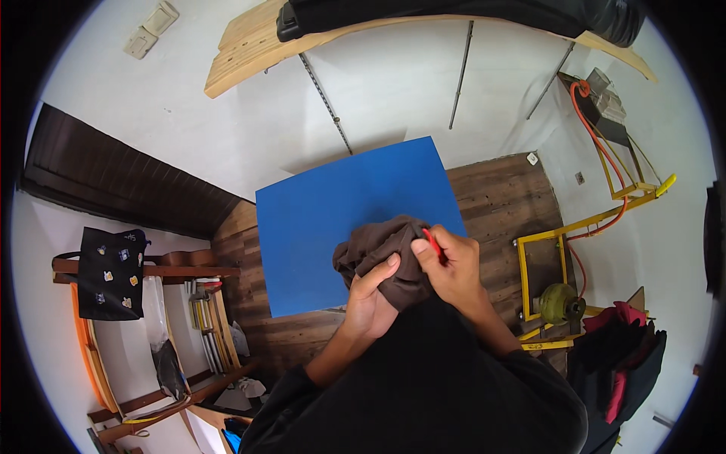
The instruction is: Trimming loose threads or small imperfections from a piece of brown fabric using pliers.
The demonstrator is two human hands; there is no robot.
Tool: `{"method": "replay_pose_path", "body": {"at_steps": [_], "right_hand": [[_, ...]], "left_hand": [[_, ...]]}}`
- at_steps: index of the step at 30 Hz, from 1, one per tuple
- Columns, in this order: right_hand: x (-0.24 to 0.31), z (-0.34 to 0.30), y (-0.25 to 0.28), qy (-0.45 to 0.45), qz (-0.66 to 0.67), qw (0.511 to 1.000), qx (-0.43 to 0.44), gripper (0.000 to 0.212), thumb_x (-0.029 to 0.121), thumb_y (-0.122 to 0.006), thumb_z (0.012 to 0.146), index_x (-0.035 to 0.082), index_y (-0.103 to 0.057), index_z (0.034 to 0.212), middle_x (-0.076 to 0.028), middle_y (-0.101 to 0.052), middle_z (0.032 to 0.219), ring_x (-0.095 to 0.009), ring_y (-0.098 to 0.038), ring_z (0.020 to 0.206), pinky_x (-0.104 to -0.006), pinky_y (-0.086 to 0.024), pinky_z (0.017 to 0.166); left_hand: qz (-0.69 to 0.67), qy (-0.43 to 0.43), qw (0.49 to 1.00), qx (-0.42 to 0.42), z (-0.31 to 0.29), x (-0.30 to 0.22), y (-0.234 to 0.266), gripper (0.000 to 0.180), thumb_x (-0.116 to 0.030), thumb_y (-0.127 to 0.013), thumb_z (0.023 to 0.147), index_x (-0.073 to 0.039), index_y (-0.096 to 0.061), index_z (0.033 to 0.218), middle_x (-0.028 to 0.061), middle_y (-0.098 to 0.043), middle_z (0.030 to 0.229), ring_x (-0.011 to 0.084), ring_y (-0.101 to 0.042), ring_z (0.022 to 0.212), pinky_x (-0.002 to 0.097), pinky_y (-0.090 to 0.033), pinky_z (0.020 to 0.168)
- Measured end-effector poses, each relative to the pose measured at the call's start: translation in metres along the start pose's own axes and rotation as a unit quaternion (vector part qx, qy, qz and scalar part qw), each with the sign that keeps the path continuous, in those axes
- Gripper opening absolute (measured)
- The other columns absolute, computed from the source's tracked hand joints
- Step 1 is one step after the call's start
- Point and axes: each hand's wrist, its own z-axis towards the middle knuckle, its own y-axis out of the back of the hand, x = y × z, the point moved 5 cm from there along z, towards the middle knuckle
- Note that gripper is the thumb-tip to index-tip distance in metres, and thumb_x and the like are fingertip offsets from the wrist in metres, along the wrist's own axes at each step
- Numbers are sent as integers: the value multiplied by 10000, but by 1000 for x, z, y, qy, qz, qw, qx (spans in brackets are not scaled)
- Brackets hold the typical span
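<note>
A bunched piece of dark brown cloth [387,240] is held up over the near right part of a blue tabletop [314,219]. My left hand [369,299] grips it from below, thumb pressed on top of the folds. At the cloth's right edge, my right hand [455,266] is closed around a small red-handled tool [432,242]. Its dark tip lies against the fabric, and most of the tool is hidden by my fingers, so its kind cannot be made out.
Left stands a wooden shelf rack [193,271] with a black patterned bag [112,274] hanging on it. Right is a yellow metal frame [523,284] with an orange hose [603,144], beside dark and red clothes [620,356]. A wooden wall shelf [242,57] runs across the far side.
</note>
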Motion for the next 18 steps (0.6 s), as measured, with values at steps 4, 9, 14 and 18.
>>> {"method": "replay_pose_path", "body": {"at_steps": [4,9,14,18], "right_hand": [[-5,-11,-4,-162,397,903,2,357,283,-502,985,65,-477,704,2,-503,567,-30,-377,473,-215,-262,425],[-12,-14,-5,-158,335,929,-7,254,248,-601,940,23,-565,828,48,-480,641,-9,-373,574,-187,-301,515],[7,-8,-14,-156,295,943,-4,166,170,-662,903,15,-603,913,69,-469,688,-5,-366,635,-187,-320,562],[0,-12,-14,-232,420,877,8,107,131,-600,930,35,-558,953,43,-450,611,-31,-379,472,-200,-284,425]], "left_hand": [[-55,14,998,13,-9,2,9,420,-124,-523,932,-13,-454,1332,68,-532,1297,179,-497,1204,361,-377,1026],[-71,7,997,16,-19,-1,11,433,-134,-529,928,-16,-450,1338,63,-528,1300,177,-495,1197,357,-382,1008],[-11,-38,999,3,-24,2,16,458,-92,-538,902,3,-442,1340,85,-533,1295,196,-500,1209,363,-371,1037],[11,-31,999,4,-31,5,28,461,-72,-537,885,9,-447,1330,99,-534,1291,210,-501,1214,368,-372,1044]]}}
